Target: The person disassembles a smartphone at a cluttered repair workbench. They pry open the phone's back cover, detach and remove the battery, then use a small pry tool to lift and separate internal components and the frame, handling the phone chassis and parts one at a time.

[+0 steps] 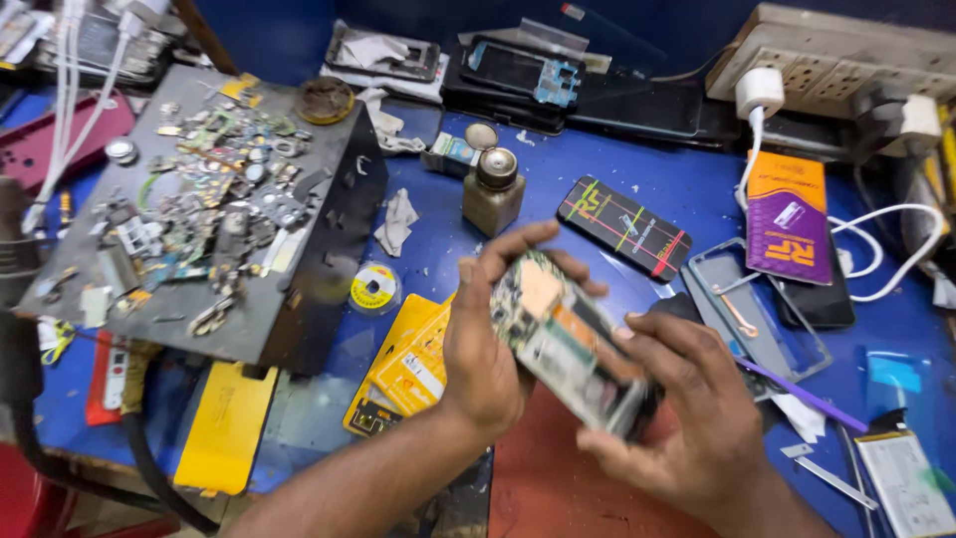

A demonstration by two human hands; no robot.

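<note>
Slanting upper-left to lower-right, opened phone (570,344) between both hands.

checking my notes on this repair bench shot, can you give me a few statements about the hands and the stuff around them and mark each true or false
1. Both hands hold the opened phone: the left hand and the right hand grip the opened phone between them. True.
2. The phone's insides are covered by a back panel. False: its circuit board and metal shields are exposed.
3. A small glass bottle stands on the blue mat beyond the hands. True.
4. The black metal box on the person's left has a bare top. False: it is strewn with small scrap parts.
5. A white plug sits in the power strip. True.
</note>
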